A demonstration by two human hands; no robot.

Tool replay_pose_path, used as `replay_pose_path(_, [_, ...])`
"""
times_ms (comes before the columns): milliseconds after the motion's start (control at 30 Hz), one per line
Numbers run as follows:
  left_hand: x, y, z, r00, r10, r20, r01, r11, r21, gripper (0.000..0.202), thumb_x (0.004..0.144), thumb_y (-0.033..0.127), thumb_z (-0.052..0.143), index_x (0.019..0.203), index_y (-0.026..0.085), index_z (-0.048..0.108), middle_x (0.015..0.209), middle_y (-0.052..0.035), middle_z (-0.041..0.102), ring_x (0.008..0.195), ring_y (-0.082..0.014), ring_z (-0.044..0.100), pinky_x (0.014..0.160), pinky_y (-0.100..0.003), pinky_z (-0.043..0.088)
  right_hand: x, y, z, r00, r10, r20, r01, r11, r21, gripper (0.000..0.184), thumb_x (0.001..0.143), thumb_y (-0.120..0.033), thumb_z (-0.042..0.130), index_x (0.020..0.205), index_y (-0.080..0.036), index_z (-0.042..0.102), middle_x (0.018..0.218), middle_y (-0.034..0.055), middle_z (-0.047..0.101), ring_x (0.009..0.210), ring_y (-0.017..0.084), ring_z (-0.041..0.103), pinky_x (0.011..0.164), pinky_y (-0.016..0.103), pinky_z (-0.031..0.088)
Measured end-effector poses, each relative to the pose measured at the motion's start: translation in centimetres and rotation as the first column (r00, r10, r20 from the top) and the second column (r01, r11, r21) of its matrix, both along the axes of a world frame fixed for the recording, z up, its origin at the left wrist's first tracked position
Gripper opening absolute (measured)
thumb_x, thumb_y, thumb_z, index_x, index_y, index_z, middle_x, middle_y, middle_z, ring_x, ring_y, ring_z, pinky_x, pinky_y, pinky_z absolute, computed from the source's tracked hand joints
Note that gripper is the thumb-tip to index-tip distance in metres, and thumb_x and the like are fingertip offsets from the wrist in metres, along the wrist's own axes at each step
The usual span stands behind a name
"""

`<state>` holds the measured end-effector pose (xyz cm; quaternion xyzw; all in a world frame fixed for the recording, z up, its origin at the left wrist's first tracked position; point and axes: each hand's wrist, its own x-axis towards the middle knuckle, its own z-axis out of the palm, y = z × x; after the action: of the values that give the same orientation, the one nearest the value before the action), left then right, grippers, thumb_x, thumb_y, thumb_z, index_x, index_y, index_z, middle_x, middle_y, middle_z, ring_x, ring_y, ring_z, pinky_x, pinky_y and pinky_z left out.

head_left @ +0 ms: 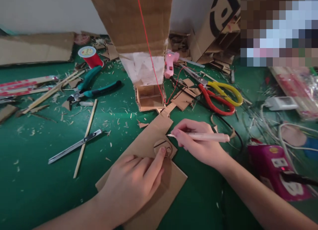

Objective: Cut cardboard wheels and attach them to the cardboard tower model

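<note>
One disc [159,144], already cut, lies on the cardboard [144,147], pressed by one finger of the loosely spread left hand [131,180]; the right hand [196,140] pinches a pen [211,137]. Marking seems barely begun: no outline discernible.

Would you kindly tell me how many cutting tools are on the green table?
3: teal pliers at left, a utility knife below them, and scissors at right. A cropped metal object at the left edge may be another; I cannot tell.
</note>
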<state>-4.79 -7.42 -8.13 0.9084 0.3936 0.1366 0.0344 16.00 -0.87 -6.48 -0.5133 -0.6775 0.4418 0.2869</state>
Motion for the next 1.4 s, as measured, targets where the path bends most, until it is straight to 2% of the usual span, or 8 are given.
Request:
replay_pose_path(100, [0.0, -0.1, 0.0, 1.0, -0.008, 0.0, 0.008, 1.0, 0.013, 0.039, 0.092, 0.022, 0.049, 0.129, 0.01, 0.051, 0.066, -0.0004, 0.067, 0.053, -0.0157, 0.06, 0.05, -0.031, 0.045, -0.6, 0.2, 0.0, 1.0, -0.014, 0.028, 0.013, 0.999, 0.043, 0.024, 0.086, -0.031, 0.057, 0.068, -0.017, 0.064, 0.058, -0.0005, 0.062, 0.052, 0.01, 0.053, 0.047, 0.021, 0.039])
replay_pose_path(267, [0.0, 0.0, 0.2, 1.0, -0.01, -0.013, 0.01, 0.999, 0.03, 0.036, 0.092, 0.022, 0.049, 0.125, 0.009, 0.054, 0.062, -0.0002, 0.066, 0.051, -0.0167, 0.06, 0.049, -0.032, 0.043, -2.5, 0.8, 0.0, 0.997, 0.066, -0.028, -0.066, 0.998, -0.007, 0.024, 0.086, -0.032, 0.059, 0.068, -0.017, 0.064, 0.064, 0.0003, 0.065, 0.057, 0.011, 0.056, 0.049, 0.021, 0.04])
replay_pose_path(433, [0.0, 0.1, 0.1, 0.999, -0.029, -0.042, 0.03, 0.999, 0.022, 0.038, 0.09, 0.021, 0.051, 0.126, 0.008, 0.054, 0.063, -0.0005, 0.066, 0.054, -0.0166, 0.061, 0.053, -0.033, 0.045, -4.4, 1.8, 0.0, 0.983, 0.182, -0.011, -0.182, 0.982, 0.045, 0.031, 0.089, -0.032, 0.053, 0.062, -0.017, 0.056, 0.056, -0.003, 0.055, 0.053, 0.009, 0.05, 0.051, 0.023, 0.038])
replay_pose_path(633, [-0.3, -0.2, -0.2, 0.997, -0.06, -0.057, 0.062, 0.998, 0.02, 0.044, 0.089, 0.017, 0.053, 0.131, 0.004, 0.048, 0.065, -0.0015, 0.067, 0.055, -0.0163, 0.061, 0.051, -0.032, 0.046, -4.9, 2.5, 0.3, 0.96, 0.266, 0.093, -0.275, 0.956, 0.107, 0.038, 0.091, -0.025, 0.049, 0.054, -0.019, 0.04, 0.053, -0.0047, 0.043, 0.053, 0.008, 0.041, 0.054, 0.025, 0.033])
replay_pose_path(800, [-0.2, -0.2, -0.3, 0.998, -0.048, -0.033, 0.049, 0.999, 0.018, 0.042, 0.09, 0.019, 0.053, 0.129, 0.004, 0.05, 0.065, -0.0014, 0.068, 0.055, -0.0162, 0.062, 0.053, -0.033, 0.049, -5.5, 2.7, 1.3, 0.93, 0.306, 0.204, -0.312, 0.95, -0.006, 0.045, 0.09, -0.027, 0.05, 0.05, -0.019, 0.032, 0.049, -0.0044, 0.039, 0.05, 0.008, 0.037, 0.053, 0.026, 0.03])
replay_pose_path(1000, [-0.3, -0.1, -0.6, 0.998, -0.058, -0.029, 0.059, 0.998, 0.031, 0.043, 0.087, 0.017, 0.055, 0.128, 0.005, 0.051, 0.067, -0.0022, 0.069, 0.057, -0.0169, 0.063, 0.054, -0.033, 0.051, -6.1, 3.2, 2.0, 0.876, 0.378, 0.299, -0.365, 0.926, -0.1, 0.046, 0.089, -0.029, 0.05, 0.047, -0.018, 0.036, 0.048, -0.0032, 0.041, 0.049, 0.008, 0.037, 0.052, 0.026, 0.029])
replay_pose_path(1233, [-0.3, -0.1, -0.6, 0.998, -0.049, -0.024, 0.05, 0.998, 0.047, 0.04, 0.088, 0.018, 0.055, 0.126, 0.005, 0.053, 0.064, -0.002, 0.068, 0.056, -0.0169, 0.063, 0.052, -0.033, 0.051, -6.3, 3.2, 1.3, 0.867, 0.322, 0.38, -0.336, 0.941, -0.032, 0.043, 0.085, -0.027, 0.052, 0.047, -0.017, 0.034, 0.044, -0.0053, 0.035, 0.045, 0.006, 0.028, 0.048, 0.026, 0.022])
replay_pose_path(1400, [-0.3, -0.3, -0.5, 0.997, -0.048, -0.056, 0.052, 0.997, 0.06, 0.046, 0.085, 0.014, 0.056, 0.129, 0.003, 0.05, 0.065, -0.0018, 0.068, 0.055, -0.0174, 0.062, 0.052, -0.033, 0.05, -5.9, 2.9, 1.0, 0.899, 0.264, 0.35, -0.287, 0.958, 0.016, 0.04, 0.085, -0.025, 0.049, 0.049, -0.018, 0.036, 0.045, -0.004, 0.039, 0.047, 0.007, 0.033, 0.049, 0.025, 0.025])
